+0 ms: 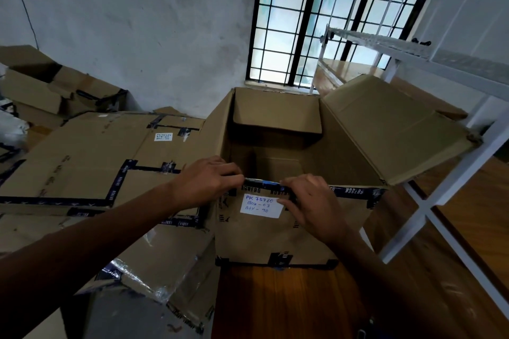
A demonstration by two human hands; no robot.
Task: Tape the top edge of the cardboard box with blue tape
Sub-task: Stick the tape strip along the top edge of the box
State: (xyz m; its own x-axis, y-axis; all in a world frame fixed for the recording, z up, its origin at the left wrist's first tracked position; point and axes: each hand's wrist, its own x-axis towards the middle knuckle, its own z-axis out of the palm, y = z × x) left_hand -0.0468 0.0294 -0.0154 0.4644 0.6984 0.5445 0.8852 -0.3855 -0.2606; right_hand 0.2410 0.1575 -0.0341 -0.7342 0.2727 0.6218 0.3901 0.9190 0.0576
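both hands' fingers (pixel 234 173) curl over blue tape (pixel 261 182) on box (pixel 275 239) edge.

Box (pixel 275 237) under my hands: matt brown corrugated cardboard, white paper label (pixel 261 206) stuck on. Tape (pixel 261 182) along its top edge: glossy dark blue plastic, printed. Floor (pixel 281 300) at bottom centre: polished wood, slight sheen. Rack (pixel 429 195) on the right: white painted metal. Wall (pixel 143 44) in the upper left: rough, stained plaster.
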